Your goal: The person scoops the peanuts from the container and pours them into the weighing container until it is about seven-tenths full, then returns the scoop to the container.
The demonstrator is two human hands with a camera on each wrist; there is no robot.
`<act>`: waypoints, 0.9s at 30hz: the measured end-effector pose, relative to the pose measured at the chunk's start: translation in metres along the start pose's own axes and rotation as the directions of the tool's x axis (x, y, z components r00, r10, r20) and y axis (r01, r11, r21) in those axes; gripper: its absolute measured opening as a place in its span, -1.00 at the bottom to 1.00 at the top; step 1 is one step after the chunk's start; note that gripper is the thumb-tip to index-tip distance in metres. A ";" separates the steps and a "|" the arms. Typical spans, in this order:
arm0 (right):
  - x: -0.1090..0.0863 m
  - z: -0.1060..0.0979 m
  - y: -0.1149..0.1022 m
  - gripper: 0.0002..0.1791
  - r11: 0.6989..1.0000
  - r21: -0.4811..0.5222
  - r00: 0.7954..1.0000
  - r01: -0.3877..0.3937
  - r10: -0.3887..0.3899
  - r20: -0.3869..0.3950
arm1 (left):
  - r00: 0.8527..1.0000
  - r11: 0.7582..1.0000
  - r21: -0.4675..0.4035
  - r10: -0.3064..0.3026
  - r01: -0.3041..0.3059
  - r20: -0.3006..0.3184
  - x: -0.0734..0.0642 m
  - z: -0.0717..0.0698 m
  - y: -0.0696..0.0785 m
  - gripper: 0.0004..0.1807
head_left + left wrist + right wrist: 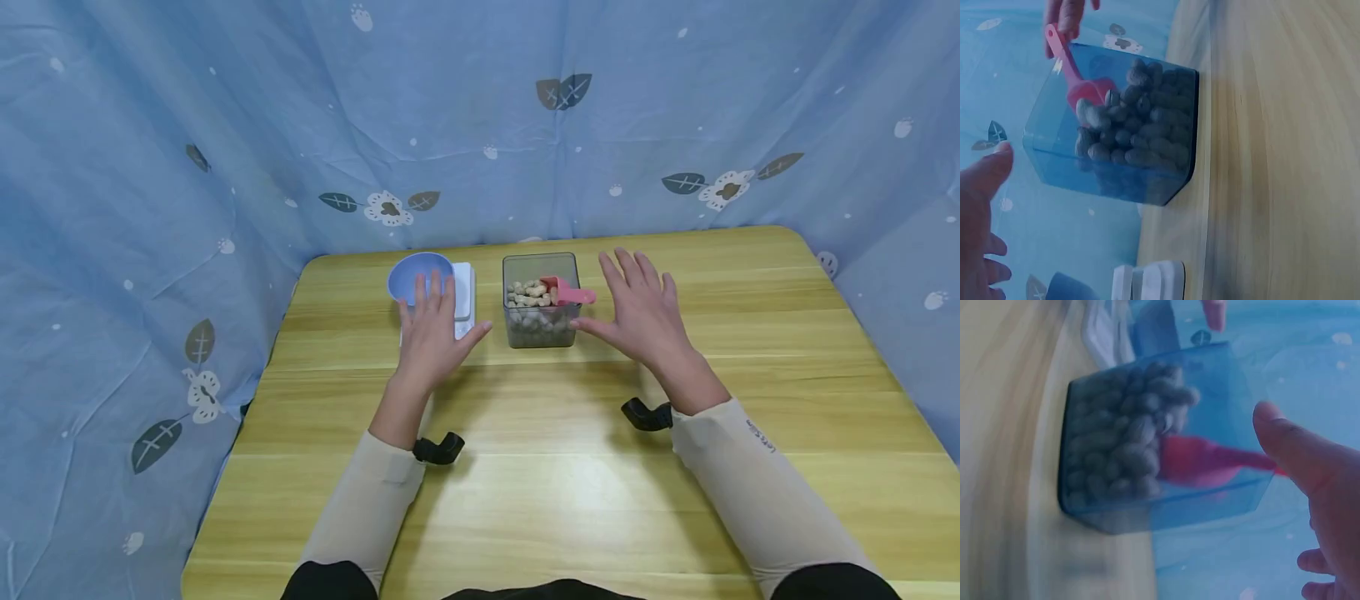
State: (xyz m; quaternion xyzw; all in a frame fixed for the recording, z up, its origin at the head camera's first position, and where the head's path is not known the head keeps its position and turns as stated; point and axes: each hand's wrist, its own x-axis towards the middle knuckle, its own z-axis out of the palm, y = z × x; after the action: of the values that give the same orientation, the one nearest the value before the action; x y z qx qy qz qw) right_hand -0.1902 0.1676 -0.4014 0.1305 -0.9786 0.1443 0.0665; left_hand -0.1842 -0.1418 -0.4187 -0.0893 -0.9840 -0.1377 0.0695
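Observation:
A clear square container [540, 332] holds peanuts [528, 293] in their shells. A pink scoop [576, 295] lies on the peanuts, its handle sticking out over the right rim. My right hand [639, 308] is spread just right of the container, thumb near the scoop's handle; it holds nothing. To the left, a blue bowl [408, 275] sits on a white kitchen scale [465, 292]. My left hand [431, 337] hovers in front of bowl and scale with fingers spread, hiding part of both. In the right wrist view, the scoop's head [1194, 461] rests among the peanuts.
The wooden table [540, 483] carries the container and the scale near its back edge. A blue patterned curtain [480, 125] hangs behind the table and along its sides. Each wrist wears a black camera mount [438, 448].

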 end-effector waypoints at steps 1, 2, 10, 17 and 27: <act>0.000 -0.002 -0.003 0.17 1.000 -0.004 1.000 0.020 -0.021 -0.020 | 1.000 1.000 -0.016 0.011 -0.011 -0.003 0.000 -0.001 0.001 0.05; 0.001 -0.004 -0.006 0.15 0.999 -0.010 0.998 0.046 -0.046 -0.042 | 1.000 0.999 -0.031 0.024 -0.024 -0.009 0.001 -0.002 0.003 0.03; 0.008 -0.018 -0.029 -0.37 0.972 -0.078 0.966 0.220 -0.228 -0.124 | 0.988 0.977 -0.151 0.145 -0.152 -0.053 0.008 -0.003 0.025 -0.19; 0.024 -0.030 -0.043 -0.77 0.951 -0.157 0.963 0.268 -0.261 0.061 | 0.985 0.959 -0.227 0.170 -0.167 -0.005 0.017 0.009 0.042 -0.34; 0.054 -0.049 -0.054 -0.75 0.962 -0.184 0.933 0.201 -0.131 0.335 | 0.990 0.958 -0.251 0.135 -0.139 -0.034 0.019 0.015 0.048 -0.42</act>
State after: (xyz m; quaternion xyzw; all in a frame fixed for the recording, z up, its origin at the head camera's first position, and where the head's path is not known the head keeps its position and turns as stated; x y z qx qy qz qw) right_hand -0.2230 0.1200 -0.3313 0.2266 -0.9716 0.0084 -0.0671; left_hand -0.1949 -0.0894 -0.4177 -0.1641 -0.9493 -0.2574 0.0749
